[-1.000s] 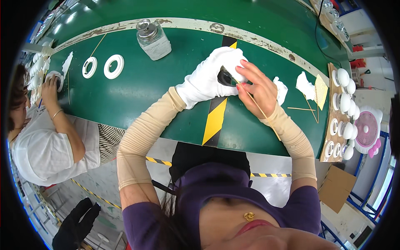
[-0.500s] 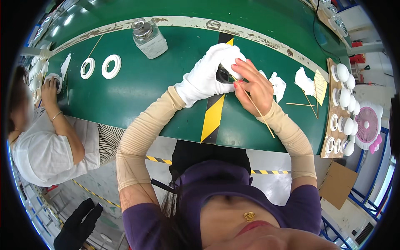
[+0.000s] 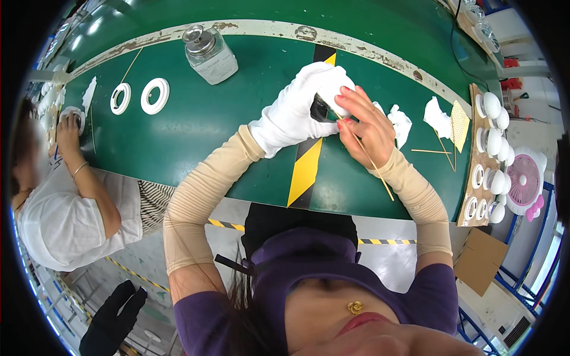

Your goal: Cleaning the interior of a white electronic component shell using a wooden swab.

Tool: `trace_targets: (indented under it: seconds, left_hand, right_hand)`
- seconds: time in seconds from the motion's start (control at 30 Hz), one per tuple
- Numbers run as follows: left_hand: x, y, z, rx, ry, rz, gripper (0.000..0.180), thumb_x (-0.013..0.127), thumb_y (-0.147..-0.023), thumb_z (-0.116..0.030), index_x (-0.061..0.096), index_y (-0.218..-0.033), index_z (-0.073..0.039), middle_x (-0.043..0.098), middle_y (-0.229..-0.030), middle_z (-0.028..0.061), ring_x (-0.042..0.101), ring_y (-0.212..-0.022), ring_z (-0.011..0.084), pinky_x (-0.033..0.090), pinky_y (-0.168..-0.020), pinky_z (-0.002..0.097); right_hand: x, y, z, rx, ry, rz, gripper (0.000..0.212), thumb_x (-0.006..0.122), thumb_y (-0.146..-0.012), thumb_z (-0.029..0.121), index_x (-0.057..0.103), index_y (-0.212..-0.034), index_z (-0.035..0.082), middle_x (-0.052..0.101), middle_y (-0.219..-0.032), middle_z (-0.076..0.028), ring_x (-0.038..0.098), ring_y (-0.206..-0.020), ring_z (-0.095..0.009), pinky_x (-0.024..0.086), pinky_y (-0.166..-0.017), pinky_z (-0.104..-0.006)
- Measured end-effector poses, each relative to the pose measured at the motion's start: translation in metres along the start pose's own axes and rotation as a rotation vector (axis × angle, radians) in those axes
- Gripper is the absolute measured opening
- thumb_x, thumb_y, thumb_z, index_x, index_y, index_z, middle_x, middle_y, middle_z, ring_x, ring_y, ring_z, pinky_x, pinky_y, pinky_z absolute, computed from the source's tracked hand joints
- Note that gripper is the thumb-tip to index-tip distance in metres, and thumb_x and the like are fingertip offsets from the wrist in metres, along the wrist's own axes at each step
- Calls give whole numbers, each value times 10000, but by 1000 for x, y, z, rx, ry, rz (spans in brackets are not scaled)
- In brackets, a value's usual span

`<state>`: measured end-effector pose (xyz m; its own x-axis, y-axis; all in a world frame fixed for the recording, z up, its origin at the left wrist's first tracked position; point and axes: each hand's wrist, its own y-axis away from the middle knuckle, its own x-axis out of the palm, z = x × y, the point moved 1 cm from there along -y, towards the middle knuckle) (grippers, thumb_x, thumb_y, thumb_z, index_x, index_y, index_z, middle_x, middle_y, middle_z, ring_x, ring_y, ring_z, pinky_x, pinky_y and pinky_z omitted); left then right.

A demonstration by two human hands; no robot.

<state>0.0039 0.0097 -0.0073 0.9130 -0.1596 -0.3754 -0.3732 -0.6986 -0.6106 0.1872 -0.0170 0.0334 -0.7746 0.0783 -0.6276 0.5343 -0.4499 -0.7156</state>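
Note:
My left hand (image 3: 292, 113), in a white glove, is wrapped round a white rounded piece with a dark, glossy part (image 3: 319, 109) showing between thumb and fingers. Much of that piece is hidden, and its exact kind is unclear. In the fingers of my bare right hand (image 3: 375, 133) is a thin wooden stick (image 3: 375, 168). The stick's upper end meets the edge of the piece by the dark part, while its long end slants down toward my right forearm. Crumpled white tissue (image 3: 400, 125) lies just beyond my right hand.
A glass bottle (image 3: 212, 58) with a metal top stands at the back left, near two white rings (image 3: 155, 96). At right lie a yellow dotted sheet (image 3: 459, 126), loose sticks (image 3: 431, 151) and a board (image 3: 465, 199) bearing several white globes. A co-worker (image 3: 74, 210) sits at far left.
My hands keep their hold on the piece and the stick, with only slight finger and wrist movement. The whole view has shifted a little.

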Motion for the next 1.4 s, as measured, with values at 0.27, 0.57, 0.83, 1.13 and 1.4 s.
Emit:
trace_targets:
  seconds: [0.27,0.57,0.83,1.13,1.4]
  left_hand:
    - [1,1,1,12,-49,-14,805,825,-630,-139,456,-1344,-91,463,-1328,165,473,-1244,361,436,-1012,396]
    - [2,1,-1,13,-63,-13,801,820,-632,-152,459,-1345,-100,447,-1334,171,492,-1209,365,441,-1004,404]
    - [2,-1,-2,51,-106,0,809,818,-621,-145,460,-1345,-109,447,-1320,179,498,-1200,360,447,-994,410]
    - [4,2,0,3,-84,-11,819,824,-623,-155,457,-1353,-113,437,-1331,183,498,-1193,370,450,-991,407]
    - [2,0,-1,43,-110,-13,813,830,-631,-162,454,-1351,-119,442,-1324,183,505,-1185,376,455,-985,410]
  right_hand:
    - [5,-4,0,-15,18,-22,278,686,-758,-117,444,-817,7,634,-1132,-254,620,-1106,-429,477,-967,-551]
    - [0,2,-1,-20,-19,-31,266,678,-762,-116,445,-804,6,631,-1140,-254,623,-1099,-431,479,-969,-548]
    - [4,-4,-3,-36,6,-24,268,683,-761,-115,446,-796,8,637,-1133,-251,627,-1098,-425,475,-970,-552]
    - [4,-2,-4,-29,-52,-39,265,667,-762,-127,442,-812,4,626,-1151,-259,618,-1105,-442,463,-976,-567]
    - [4,-3,-3,-29,-6,-16,267,667,-763,-124,438,-814,5,626,-1151,-259,620,-1103,-438,466,-976,-562]
